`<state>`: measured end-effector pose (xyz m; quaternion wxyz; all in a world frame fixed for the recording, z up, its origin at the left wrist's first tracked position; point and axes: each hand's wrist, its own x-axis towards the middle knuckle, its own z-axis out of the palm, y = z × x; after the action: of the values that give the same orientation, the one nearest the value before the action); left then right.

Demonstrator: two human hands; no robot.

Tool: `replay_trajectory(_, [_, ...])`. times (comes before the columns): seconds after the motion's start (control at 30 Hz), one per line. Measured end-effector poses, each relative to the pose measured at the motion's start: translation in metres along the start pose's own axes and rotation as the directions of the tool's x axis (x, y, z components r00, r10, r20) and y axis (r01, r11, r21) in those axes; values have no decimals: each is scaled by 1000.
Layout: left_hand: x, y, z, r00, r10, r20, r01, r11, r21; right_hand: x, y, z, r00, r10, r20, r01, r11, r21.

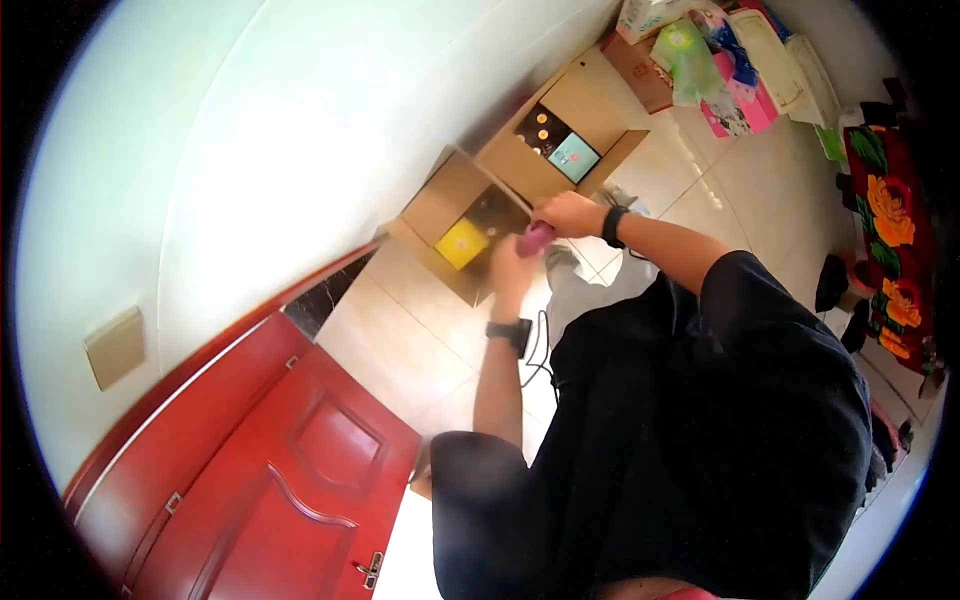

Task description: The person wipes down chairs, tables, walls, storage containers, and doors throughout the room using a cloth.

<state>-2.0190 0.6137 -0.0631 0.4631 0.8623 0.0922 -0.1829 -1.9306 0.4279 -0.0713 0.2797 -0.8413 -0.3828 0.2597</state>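
Note:
A small purple-pink object (537, 238), its kind not clear, is between my two hands over the edge of an open cardboard box (417, 243). My right hand (572, 214) has its fingers closed around the object's upper end. On the other side, my left hand (511, 268) is up against its lower end, but motion blur smears the fingers. Inside the near box lie a yellow square item (461, 244) and dark items. Behind it a second open cardboard box (580, 92) holds a pale green box (574, 157) and a dark item with round golden shapes.
A white wall (280, 120) runs along the boxes' far side. At lower left stands a red door (300, 470). Bags and packages (740, 75) are piled at upper right, near a flowered red cloth (893, 230). A black cable (540, 345) hangs over the tiled floor.

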Motion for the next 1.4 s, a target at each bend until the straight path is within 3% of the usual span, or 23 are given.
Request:
replay_trajectory(0.07, [-4,4,40,998,56,-21,-57,998,-23,-36,19,-6,999,17,48,-18,1000,14])
replay_trajectory(0.2, [-10,70,76,988,2,155,20,990,-139,-108,39,-45,995,-18,100,20,1000,-14])
replay_trajectory(0.3, [4,111,118,967,59,249,-53,998,-31,-162,77,-58,1000,-15,23,14,1000,26])
replay_trajectory(0.33, [12,121,139,966,62,250,-51,997,-53,-180,89,-70,995,65,79,-67,997,26])
replay_trajectory(0.5, [56,237,231,918,169,359,-174,985,-18,-294,170,-111,968,207,-145,-189,973,130])
replay_trajectory(0.63, [87,320,306,816,294,497,-329,944,-18,-395,202,-159,832,394,-390,-269,902,338])
replay_trajectory(0.77, [110,409,356,702,345,623,-461,887,29,-462,238,-175,652,553,-519,-349,827,442])
replay_trajectory(0.87, [142,431,404,638,367,676,-505,863,8,-484,268,-177,559,664,-497,-430,745,511])
replay_trajectory(0.97, [173,443,440,548,403,733,-656,750,79,-493,300,-176,494,746,-447,-448,659,604])
replay_trajectory(1.1, [216,460,489,447,392,804,-634,773,-24,-518,337,-195,468,774,-427,-524,632,571])
replay_trajectory(1.2, [237,484,528,426,325,844,-577,817,-24,-540,362,-223,428,798,-424,-563,602,566])
replay_trajectory(1.3, [247,500,577,407,371,835,-505,853,-132,-571,382,-240,373,828,-419,-600,559,572])
replay_trajectory(1.4, [243,549,609,344,379,859,-607,788,-105,-612,401,-253,326,833,-446,-602,547,581])
